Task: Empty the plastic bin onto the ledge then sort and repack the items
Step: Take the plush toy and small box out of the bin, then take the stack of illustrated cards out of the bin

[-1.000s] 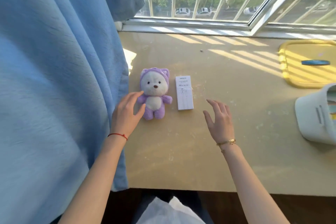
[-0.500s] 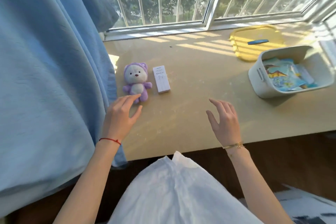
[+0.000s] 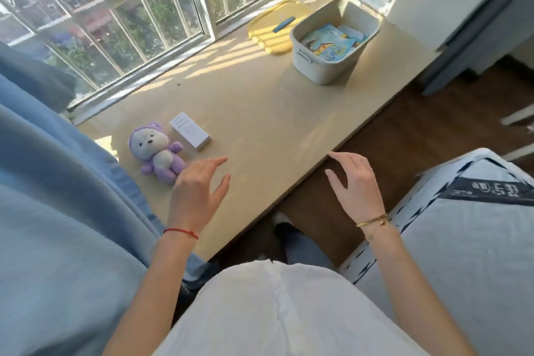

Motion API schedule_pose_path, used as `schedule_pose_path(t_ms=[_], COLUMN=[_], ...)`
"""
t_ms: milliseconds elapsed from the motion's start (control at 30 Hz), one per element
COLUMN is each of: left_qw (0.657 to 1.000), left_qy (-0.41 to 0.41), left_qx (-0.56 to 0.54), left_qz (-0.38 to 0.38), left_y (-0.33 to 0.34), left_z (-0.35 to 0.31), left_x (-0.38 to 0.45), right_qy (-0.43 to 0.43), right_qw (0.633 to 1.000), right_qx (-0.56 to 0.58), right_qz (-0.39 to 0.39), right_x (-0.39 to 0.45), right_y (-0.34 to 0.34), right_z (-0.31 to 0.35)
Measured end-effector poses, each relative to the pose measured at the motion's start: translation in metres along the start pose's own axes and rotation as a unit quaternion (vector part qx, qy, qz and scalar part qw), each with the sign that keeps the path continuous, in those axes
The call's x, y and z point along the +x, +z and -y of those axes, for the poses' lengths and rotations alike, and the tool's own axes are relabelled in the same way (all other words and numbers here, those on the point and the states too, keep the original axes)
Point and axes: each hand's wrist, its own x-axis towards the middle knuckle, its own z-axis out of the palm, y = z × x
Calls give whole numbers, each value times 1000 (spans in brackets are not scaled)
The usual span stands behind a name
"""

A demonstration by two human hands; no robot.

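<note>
Head view: both hands spread, empty; left hand near plush bear, bin far right.

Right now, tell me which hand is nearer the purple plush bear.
Left. The left hand hovers just beside the purple plush bear, fingertips near its feet; the right hand is far off at the ledge's front edge.

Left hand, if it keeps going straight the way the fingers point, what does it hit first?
The left hand points up and right across bare ledge, passing right of the white box. Nothing lies close ahead; far along, probably the yellow lid or the grey bin, though depth is unclear.
</note>
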Motion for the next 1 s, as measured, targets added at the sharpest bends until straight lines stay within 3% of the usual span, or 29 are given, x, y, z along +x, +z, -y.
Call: schedule_pose_path(t_ms=[233, 467, 733, 1000], left_qw=[995, 984, 983, 992], left_qy=[65, 130, 150, 100], left_qx=[-14, -22, -26, -40], left_qz=[75, 122, 106, 70], left_y=[22, 70, 144, 202], left_z=[-47, -117, -223, -293], left_x=[16, 71, 152, 226], right_qy=[121, 199, 203, 175], right_qw=[992, 978, 976, 982], right_qx=[4, -12, -30, -28], right_qz=[-35, -68, -75, -64], right_x=[-70, -74, -18, 68], right_y=[-36, -69, -142, -185], right_z=[-34, -101, -213, -308])
